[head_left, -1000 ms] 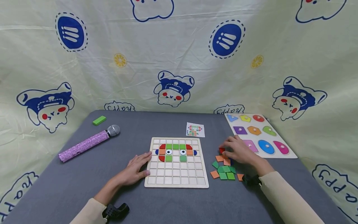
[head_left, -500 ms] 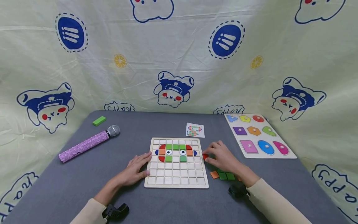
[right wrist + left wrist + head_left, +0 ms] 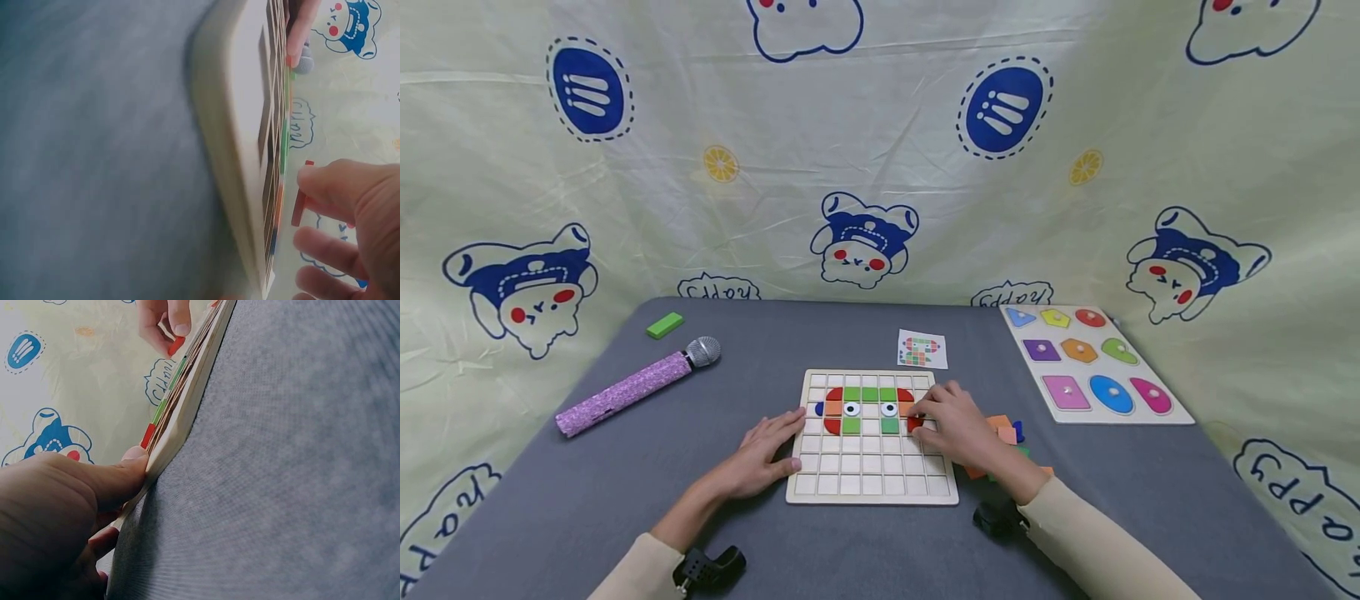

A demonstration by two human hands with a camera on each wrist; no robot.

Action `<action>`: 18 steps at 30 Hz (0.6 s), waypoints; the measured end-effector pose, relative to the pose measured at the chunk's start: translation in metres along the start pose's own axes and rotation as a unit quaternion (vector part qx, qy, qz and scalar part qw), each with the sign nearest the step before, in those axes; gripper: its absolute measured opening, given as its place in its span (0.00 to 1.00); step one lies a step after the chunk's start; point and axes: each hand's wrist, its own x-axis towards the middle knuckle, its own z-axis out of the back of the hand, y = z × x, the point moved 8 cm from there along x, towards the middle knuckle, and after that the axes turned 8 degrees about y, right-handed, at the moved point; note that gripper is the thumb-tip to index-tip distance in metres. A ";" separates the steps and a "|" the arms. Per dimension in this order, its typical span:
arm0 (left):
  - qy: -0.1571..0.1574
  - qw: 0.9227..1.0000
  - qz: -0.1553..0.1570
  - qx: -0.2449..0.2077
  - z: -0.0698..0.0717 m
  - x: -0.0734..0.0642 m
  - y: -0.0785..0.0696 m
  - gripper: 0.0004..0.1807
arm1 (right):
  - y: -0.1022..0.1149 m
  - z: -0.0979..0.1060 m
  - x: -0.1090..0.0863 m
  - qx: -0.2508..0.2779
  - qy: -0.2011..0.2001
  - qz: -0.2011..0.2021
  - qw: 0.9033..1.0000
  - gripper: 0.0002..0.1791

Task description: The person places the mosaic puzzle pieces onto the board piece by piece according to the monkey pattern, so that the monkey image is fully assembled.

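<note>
A light wooden grid board [image 3: 872,487] lies on the table, its upper rows filled with red, green, orange and blue tiles plus two eye tiles. My left hand [image 3: 762,457] rests at its left edge, fingers extended and thumb [image 3: 128,472] against the rim. Over the board's right side, my right hand [image 3: 961,431] pinches a red tile [image 3: 301,203] between thumb and fingers. That tile is held just above the grid, beside the green tile under the right eye. Part of the board's right edge is hidden by this hand.
Loose tiles [image 3: 1000,422] lie right of the board, partly under my right forearm. A pattern card [image 3: 922,349] sits behind the board. At the right is a shape puzzle [image 3: 1093,375]; at the left, a purple microphone [image 3: 632,390] and a green block [image 3: 665,325].
My right hand has moved left from the loose tiles to over the board, carrying the red tile. My left hand has stayed at the board's edge.
</note>
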 end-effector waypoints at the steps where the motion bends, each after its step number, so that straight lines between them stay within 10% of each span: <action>1: -0.001 1.000 0.000 0.001 0.000 0.000 0.000 0.34 | 0.001 0.000 0.001 -0.001 -0.002 0.003 1.000 0.10; 18: -0.002 1.000 -0.002 0.001 0.000 0.000 0.001 0.34 | 0.006 -0.007 0.010 -0.032 -0.006 0.015 0.999 0.10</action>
